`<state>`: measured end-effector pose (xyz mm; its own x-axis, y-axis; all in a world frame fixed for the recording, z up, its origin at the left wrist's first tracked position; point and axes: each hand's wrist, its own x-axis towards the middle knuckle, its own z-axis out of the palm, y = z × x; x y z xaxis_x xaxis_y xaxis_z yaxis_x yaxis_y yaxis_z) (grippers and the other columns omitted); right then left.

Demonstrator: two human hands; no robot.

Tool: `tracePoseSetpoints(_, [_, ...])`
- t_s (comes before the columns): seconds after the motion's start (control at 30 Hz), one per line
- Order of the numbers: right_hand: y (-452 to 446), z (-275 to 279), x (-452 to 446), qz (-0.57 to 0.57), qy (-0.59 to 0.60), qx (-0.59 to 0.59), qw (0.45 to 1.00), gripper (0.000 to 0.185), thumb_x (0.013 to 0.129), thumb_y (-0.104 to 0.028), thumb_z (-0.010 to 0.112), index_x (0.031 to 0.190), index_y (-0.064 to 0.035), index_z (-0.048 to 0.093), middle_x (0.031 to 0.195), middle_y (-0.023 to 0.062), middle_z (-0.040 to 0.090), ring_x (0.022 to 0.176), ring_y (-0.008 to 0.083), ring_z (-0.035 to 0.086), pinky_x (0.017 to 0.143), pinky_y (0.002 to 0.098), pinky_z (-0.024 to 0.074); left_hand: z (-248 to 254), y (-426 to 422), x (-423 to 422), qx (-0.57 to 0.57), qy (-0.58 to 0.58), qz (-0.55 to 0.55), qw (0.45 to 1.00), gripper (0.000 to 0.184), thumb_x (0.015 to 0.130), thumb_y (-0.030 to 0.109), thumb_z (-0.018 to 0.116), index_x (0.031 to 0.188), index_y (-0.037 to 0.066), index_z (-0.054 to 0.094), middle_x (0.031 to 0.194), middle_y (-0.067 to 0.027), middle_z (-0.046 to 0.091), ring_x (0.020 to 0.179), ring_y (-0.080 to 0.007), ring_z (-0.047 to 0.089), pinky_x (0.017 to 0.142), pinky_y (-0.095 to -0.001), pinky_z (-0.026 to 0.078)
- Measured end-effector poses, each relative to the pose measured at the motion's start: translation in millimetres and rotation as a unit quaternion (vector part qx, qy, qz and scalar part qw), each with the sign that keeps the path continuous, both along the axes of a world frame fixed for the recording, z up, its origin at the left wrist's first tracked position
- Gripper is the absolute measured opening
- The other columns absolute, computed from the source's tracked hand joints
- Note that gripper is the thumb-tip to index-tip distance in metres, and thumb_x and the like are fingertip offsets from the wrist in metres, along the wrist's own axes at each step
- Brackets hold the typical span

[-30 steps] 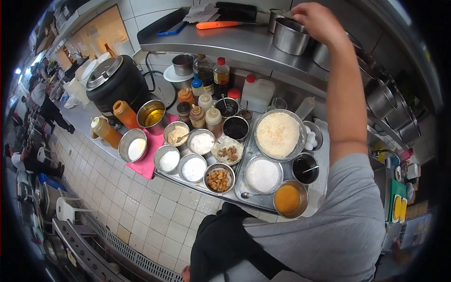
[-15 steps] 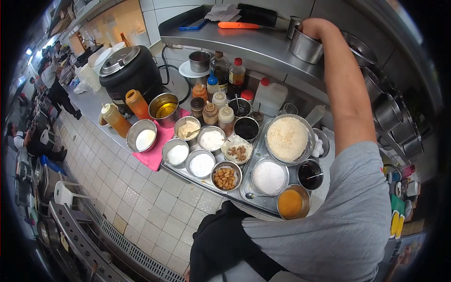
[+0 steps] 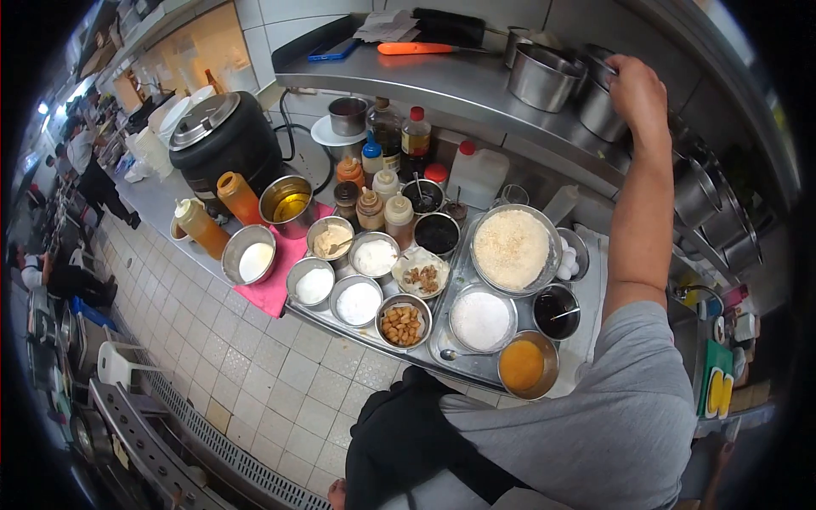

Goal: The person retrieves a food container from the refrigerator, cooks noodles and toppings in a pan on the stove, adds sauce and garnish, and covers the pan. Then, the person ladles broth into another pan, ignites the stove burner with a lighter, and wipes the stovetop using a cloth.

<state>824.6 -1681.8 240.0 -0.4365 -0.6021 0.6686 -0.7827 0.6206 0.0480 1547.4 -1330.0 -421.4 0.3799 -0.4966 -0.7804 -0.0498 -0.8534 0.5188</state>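
My right hand (image 3: 639,92) reaches up to the steel shelf (image 3: 476,85), its fingers closed over the rim of a metal pot (image 3: 602,115). Just left of it stands another metal pot (image 3: 541,83), with a smaller metal container (image 3: 515,47) behind. Only a sliver of my left hand (image 3: 337,493) shows at the bottom edge beside the black apron; its fingers are hidden. Below my right arm, a big bowl of pale crumbs (image 3: 512,248) and a bowl of white powder (image 3: 483,319) sit on a metal tray (image 3: 442,344).
Several small bowls, including fried cubes (image 3: 402,325) and orange liquid (image 3: 523,365), crowd the counter. Sauce bottles (image 3: 371,211) stand behind. An orange-handled knife (image 3: 415,48) lies on the shelf. At left are a black soup warmer (image 3: 229,140) and distant people (image 3: 89,161).
My right hand has come out of the left pot and moved right to the rim of the neighbouring pot. The view has shifted slightly.
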Motion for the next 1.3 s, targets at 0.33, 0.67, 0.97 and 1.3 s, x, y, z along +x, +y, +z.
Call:
tracePoseSetpoints(0.33, [-20, 0, 21, 0.315, -0.004, -0.037, 0.948, 0.028, 0.081, -0.013, 0.067, 0.108, -0.0042, 0.066, 0.094, 0.0112, 0.064, 0.087, 0.0286, 0.062, 0.08, 0.0355, 0.0475, 46, -41, -6, -0.013, 0.017, 0.005, 1.0, 0.017, 0.089, 0.015, 0.06, 0.096, -0.001, 0.06, 0.078, -0.0111, 0.065, 0.072, -0.0182, 0.061, 0.063, -0.0321, 0.051])
tracePoseSetpoints(0.67, [-9, 15, -71, 0.174, -0.165, 0.084, 0.967, 0.031, 0.084, -0.022, 0.068, 0.105, 0.0, 0.068, 0.093, 0.0119, 0.071, 0.089, 0.0224, 0.065, 0.081, 0.0341, 0.0486, 17, 1, -16, -0.009, 0.013, -0.016, 1.0, 0.017, 0.089, 0.014, 0.06, 0.097, -0.001, 0.06, 0.079, -0.0112, 0.064, 0.072, -0.0186, 0.061, 0.062, -0.0323, 0.051])
tracePoseSetpoints(0.97, [-50, 14, -91, 0.027, -0.15, 0.317, 0.936, 0.041, 0.068, -0.019, 0.071, 0.106, -0.0043, 0.069, 0.106, 0.0167, 0.069, 0.097, 0.0313, 0.066, 0.081, 0.0413, 0.0502, -26, 24, -2, -0.057, 0.099, 0.012, 0.993, 0.017, 0.09, 0.014, 0.06, 0.098, -0.001, 0.059, 0.079, -0.0113, 0.064, 0.073, -0.019, 0.061, 0.062, -0.0325, 0.051])
tracePoseSetpoints(1.3, [-44, 15, -72, -0.001, -0.033, 0.361, 0.932, 0.036, 0.074, -0.012, 0.06, 0.106, 0.0018, 0.067, 0.113, 0.0216, 0.065, 0.101, 0.0326, 0.065, 0.087, 0.041, 0.0494, 55, -18, -39, -0.021, 0.029, 0.02, 0.999, 0.019, 0.091, 0.013, 0.06, 0.103, -0.002, 0.056, 0.084, -0.0103, 0.062, 0.072, -0.0187, 0.06, 0.062, -0.0333, 0.051])
